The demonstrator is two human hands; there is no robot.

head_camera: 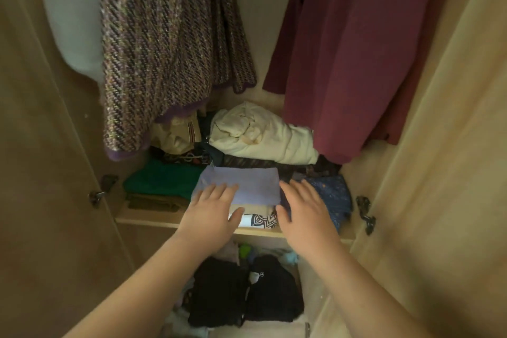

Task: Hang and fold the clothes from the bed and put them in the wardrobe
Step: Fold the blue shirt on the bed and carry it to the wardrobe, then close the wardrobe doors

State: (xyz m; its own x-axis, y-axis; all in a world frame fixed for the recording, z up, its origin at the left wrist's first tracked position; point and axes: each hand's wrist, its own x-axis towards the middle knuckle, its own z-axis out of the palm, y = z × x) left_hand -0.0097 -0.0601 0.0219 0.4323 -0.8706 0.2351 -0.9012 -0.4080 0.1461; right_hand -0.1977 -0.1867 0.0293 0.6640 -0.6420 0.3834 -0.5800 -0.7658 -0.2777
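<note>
Head view: folded lilac top (252, 184) lies long axis left-right; my left grip (212, 211) rests flat on its near-left corner, right grip (304, 208) open at its right edge.

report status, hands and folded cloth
Left hand open, flat on folded lavender cloth; right hand open at its edge. Cloth tops stack on wooden shelf. Cream bundle behind.

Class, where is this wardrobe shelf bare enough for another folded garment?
Bare shelf: a front strip before the green pile and a sliver between the blue speckled garment and the right wall. Middle and back are crowded.
</note>
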